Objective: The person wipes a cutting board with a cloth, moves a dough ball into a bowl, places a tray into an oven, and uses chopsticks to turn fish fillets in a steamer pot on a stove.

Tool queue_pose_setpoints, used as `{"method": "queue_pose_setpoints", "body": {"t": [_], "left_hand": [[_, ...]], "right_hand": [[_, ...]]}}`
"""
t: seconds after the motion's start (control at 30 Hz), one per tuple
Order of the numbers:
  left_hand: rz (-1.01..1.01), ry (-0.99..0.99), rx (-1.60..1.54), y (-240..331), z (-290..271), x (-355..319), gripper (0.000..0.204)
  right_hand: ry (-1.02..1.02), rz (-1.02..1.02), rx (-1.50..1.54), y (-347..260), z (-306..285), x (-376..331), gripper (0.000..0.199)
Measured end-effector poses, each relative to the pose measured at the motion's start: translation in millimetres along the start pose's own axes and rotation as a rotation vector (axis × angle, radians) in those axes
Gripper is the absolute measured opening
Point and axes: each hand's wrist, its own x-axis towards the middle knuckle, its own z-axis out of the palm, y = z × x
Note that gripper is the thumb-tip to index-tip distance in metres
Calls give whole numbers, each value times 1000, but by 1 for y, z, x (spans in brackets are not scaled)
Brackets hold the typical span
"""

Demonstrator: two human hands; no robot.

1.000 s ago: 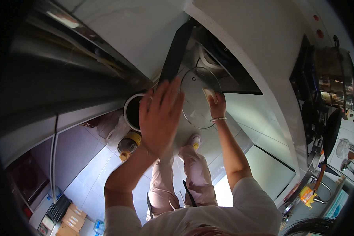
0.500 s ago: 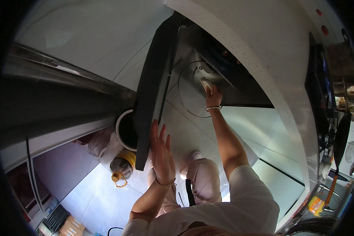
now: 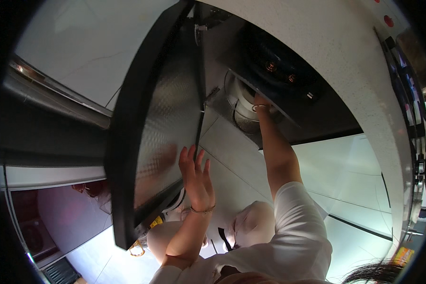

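Note:
A dark cabinet door (image 3: pixel 168 118) stands ajar, its textured inner face turned toward me. My left hand (image 3: pixel 197 182) is beside that inner face with fingers stretched and apart, holding nothing; whether the fingertips touch the door I cannot tell. My right arm reaches into the cabinet under the counter. Its hand (image 3: pixel 261 100) is at a whitish round vessel (image 3: pixel 244 108) on the lower level, and the fingers are hidden by the vessel and the slanting dark shelf edge (image 3: pixel 274 102). A thin round rim shows around the vessel.
Above the shelf edge sits a dark rounded thing (image 3: pixel 265 52) with copper-coloured spots. The pale countertop (image 3: pixel 288 28) curves over the cabinet. Light drawer fronts (image 3: pixel 341 165) stand to the right. Behind the door's lower end, a bottle's orange handle (image 3: pixel 137 248) and a white bin rim (image 3: pixel 176 201) peek out.
The door shows much more of its inner face. My right hand, earlier holding a pale thing in plain sight, is now deeper in the cabinet. My left hand stays beside the door.

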Motion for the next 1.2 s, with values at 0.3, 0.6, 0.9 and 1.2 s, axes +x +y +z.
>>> {"method": "queue_pose_setpoints", "body": {"t": [0.3,0.6,0.9,1.2], "left_hand": [[-39,-6,147,-43,-40,8,50],[-72,2,112,-60,-65,9,50],[-101,49,159,-67,-82,5,45],[-110,169,182,-63,-109,2,31]], "right_hand": [[62,-6,19,10,31,51,42],[63,-12,35,21,42,70,41],[57,-13,42,25,50,77,40],[45,-21,50,27,54,83,38]]}}
